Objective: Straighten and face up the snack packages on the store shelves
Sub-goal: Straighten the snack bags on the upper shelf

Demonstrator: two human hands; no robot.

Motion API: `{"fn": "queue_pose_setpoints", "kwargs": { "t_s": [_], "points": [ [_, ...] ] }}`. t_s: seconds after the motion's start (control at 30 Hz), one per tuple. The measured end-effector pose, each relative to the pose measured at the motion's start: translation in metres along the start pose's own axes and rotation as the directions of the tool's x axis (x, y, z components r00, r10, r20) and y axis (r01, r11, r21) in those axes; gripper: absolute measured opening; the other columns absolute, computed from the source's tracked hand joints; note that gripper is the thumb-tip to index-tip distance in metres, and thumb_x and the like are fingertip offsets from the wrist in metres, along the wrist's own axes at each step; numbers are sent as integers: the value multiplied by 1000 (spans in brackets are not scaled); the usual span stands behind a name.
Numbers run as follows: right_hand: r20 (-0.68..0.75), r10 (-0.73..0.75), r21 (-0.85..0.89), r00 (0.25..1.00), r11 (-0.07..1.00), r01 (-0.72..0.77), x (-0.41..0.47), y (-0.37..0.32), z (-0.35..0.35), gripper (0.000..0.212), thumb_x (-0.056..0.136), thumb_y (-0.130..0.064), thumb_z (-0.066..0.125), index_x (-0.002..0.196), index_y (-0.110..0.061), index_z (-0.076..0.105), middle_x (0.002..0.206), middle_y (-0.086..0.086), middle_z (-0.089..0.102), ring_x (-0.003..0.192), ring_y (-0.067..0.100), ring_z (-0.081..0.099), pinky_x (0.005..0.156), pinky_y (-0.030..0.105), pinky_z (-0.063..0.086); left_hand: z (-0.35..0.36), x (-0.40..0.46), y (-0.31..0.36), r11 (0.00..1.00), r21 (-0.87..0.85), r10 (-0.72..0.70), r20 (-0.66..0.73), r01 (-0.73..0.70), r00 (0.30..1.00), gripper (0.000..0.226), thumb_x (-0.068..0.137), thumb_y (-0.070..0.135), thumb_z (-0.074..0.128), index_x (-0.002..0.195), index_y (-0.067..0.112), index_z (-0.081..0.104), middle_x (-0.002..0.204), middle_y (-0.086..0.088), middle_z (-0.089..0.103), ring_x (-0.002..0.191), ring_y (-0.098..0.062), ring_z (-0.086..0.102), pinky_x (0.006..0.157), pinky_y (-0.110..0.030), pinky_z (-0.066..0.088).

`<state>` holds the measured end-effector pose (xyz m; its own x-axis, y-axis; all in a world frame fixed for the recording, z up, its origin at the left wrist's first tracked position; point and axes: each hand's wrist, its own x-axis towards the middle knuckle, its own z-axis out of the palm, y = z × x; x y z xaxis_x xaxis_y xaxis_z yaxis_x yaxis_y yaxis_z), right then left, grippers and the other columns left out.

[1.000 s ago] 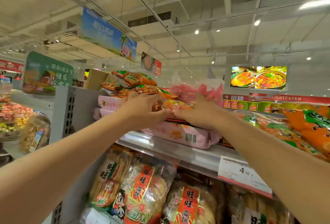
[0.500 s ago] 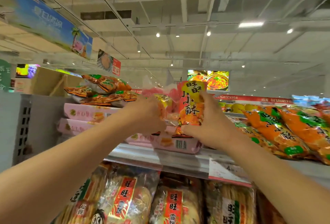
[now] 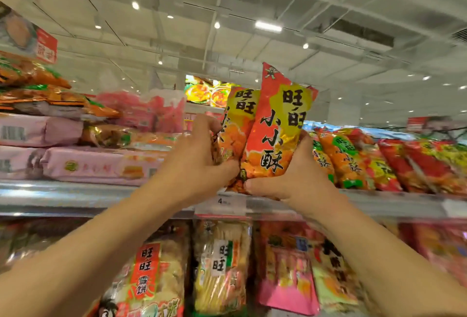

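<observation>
Two orange snack bags are held upright side by side above the shelf edge. The left bag is gripped by the left hand, fingers curled round its side; the right bag is grasped low by the right hand. More orange packages lie just right of the right hand, pink packs left of the left hand.
</observation>
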<state>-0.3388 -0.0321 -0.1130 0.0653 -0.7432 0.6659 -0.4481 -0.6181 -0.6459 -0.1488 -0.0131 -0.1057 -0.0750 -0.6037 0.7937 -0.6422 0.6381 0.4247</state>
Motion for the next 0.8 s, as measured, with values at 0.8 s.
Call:
{"fn": "queue_pose_setpoints", "kwargs": {
  "t_s": [0.8],
  "points": [
    [-27, 68, 101, 997, 993, -65, -31, 226, -377, 76, 68, -42, 77, 133, -34, 38, 103, -16, 72, 97, 5, 68, 92, 42, 54, 372, 79, 220, 923, -382, 22, 194, 55, 981, 58, 71, 43, 80, 113, 59, 44, 106, 33, 49, 91, 12, 55, 83, -31, 50]
  ]
}}
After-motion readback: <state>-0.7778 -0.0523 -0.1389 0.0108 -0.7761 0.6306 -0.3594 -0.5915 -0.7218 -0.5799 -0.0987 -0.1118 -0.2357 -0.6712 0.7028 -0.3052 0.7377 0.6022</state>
